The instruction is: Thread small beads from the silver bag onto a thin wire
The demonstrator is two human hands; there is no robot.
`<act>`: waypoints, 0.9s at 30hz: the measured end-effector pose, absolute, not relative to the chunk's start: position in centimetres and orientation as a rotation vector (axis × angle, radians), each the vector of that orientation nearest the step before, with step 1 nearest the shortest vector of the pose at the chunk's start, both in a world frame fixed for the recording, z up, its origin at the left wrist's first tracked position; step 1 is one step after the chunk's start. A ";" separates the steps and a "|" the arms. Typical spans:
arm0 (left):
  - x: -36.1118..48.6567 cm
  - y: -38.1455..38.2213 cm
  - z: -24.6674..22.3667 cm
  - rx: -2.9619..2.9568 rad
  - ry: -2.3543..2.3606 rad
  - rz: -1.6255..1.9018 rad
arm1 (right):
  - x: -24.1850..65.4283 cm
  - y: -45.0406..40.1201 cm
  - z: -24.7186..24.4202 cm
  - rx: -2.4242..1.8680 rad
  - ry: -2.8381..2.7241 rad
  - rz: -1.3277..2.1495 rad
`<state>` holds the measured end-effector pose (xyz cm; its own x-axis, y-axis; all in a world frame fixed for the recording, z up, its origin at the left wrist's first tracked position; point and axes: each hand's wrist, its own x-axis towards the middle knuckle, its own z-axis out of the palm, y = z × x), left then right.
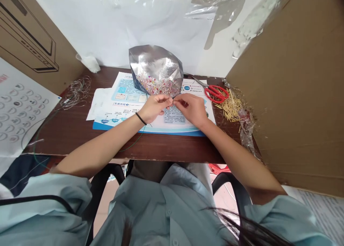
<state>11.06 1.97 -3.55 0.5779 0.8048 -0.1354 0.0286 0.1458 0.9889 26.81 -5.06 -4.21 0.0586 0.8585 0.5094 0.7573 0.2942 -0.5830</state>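
Observation:
My left hand (155, 108) and my right hand (192, 109) meet fingertip to fingertip over a printed sheet, just in front of an open silver bag (158, 65). Small pink, red and clear beads (158, 84) fill the bag's lower part. Thumb and forefinger are pinched together on each hand; whatever lies between them is too small to make out. A thin green thread (137, 140) trails below my left forearm, over the table edge. Around my left wrist sits a black band (141, 118).
Red-handled scissors (216, 94) lie on the right, touching a heap of thin gold sticks (231, 108). Tangled clear thread (77, 91) lies at the left. Cardboard walls (298, 95) flank the brown table (166, 149). A small white container (90, 62) stands in the back left.

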 end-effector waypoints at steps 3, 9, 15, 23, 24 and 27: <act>11.3 2.0 -3.6 1.326 0.813 0.739 | 27.4 -4.6 -4.1 -1.433 -1.608 0.398; 11.5 2.3 -3.3 1.220 0.766 0.860 | 29.4 -4.3 -3.0 -1.373 -1.480 0.921; 11.4 2.4 -2.5 1.043 0.669 0.883 | 30.0 -4.8 -2.1 -1.403 -1.445 1.134; 10.8 3.7 -2.1 0.808 0.698 0.918 | 30.7 -5.1 -1.1 -1.598 -1.461 1.304; 10.8 3.7 -2.1 0.815 0.708 0.919 | 30.9 -5.2 -1.0 -1.624 -1.490 1.300; 10.7 3.7 -1.9 0.871 0.740 0.938 | 31.4 -5.2 -0.9 -1.717 -1.608 1.200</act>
<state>10.73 3.74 -1.87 0.4068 0.8995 -0.1594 -0.3641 0.3197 0.8748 31.38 -5.20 -0.92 -0.0836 0.9614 -0.2622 0.5254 -0.1811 -0.8314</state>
